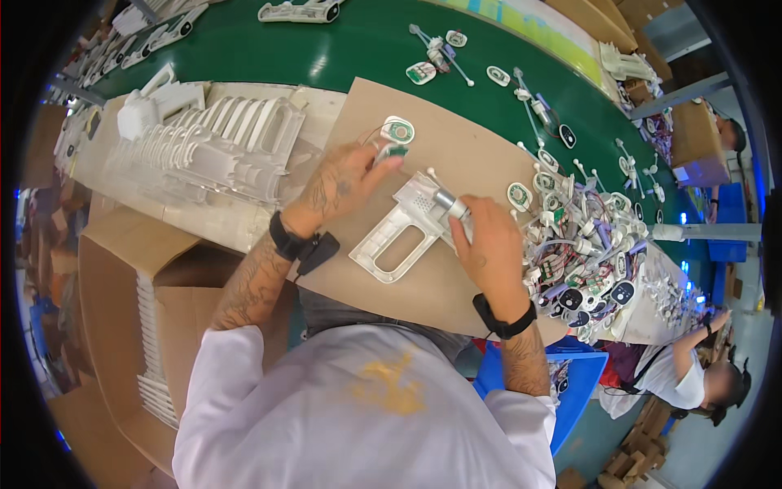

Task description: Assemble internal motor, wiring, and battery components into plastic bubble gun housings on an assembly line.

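A white plastic housing half (380, 248) with a looped handle lies on the brown cardboard sheet in front of me. A silver cylinder, like a small motor (445, 200), sits at its upper end. My right hand (494, 240) is closed round the cylinder's right side, its fingertips hiding part of it. Up and to the left, my left hand (344, 181) pinches a small green circuit board (394, 152) between thumb and fingers. Just beyond that board rests a white oval part (398, 129) with a green board and thin wires.
Right of the sheet (456, 130) is a heap of wired assemblies (582, 253). White housings (236, 147) stand in a row at left. Beyond runs a green conveyor (358, 53) carrying more parts. A cardboard box (122, 301) and a blue bin (580, 391) flank me; another person (684, 371) is at right.
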{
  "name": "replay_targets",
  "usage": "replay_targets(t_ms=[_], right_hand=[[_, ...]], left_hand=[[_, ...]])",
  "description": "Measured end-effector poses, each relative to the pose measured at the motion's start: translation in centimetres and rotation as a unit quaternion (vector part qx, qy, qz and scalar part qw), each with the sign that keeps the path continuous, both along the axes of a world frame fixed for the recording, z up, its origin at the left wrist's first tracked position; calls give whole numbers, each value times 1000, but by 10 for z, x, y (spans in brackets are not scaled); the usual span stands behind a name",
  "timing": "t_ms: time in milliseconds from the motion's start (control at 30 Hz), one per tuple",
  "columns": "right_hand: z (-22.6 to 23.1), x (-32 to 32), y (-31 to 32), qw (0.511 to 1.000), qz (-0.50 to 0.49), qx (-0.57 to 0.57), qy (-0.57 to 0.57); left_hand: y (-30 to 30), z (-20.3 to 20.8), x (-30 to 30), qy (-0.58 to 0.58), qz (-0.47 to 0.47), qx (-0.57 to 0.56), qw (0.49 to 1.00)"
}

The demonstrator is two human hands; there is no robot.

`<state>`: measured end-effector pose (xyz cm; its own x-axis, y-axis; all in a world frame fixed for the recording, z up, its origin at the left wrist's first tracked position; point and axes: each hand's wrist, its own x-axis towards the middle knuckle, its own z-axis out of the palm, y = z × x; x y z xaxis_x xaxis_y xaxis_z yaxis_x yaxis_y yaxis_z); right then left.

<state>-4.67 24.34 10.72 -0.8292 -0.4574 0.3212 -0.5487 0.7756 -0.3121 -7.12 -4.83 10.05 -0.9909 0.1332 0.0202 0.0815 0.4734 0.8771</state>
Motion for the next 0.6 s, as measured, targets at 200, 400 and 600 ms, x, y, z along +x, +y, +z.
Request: replay_targets(t_ms=[200,400,600], right_hand=[[-36,7,-4,999,-21,-27,21],[-9,-17,-7,998,45,41,33],[0,-69,-21,980,78,32,181]], left_hand=[[8,-32,36,92,33,-208,973],[2,-33,58,-57,111,-30,992],[4,-5,22,20,188,-13,982]])
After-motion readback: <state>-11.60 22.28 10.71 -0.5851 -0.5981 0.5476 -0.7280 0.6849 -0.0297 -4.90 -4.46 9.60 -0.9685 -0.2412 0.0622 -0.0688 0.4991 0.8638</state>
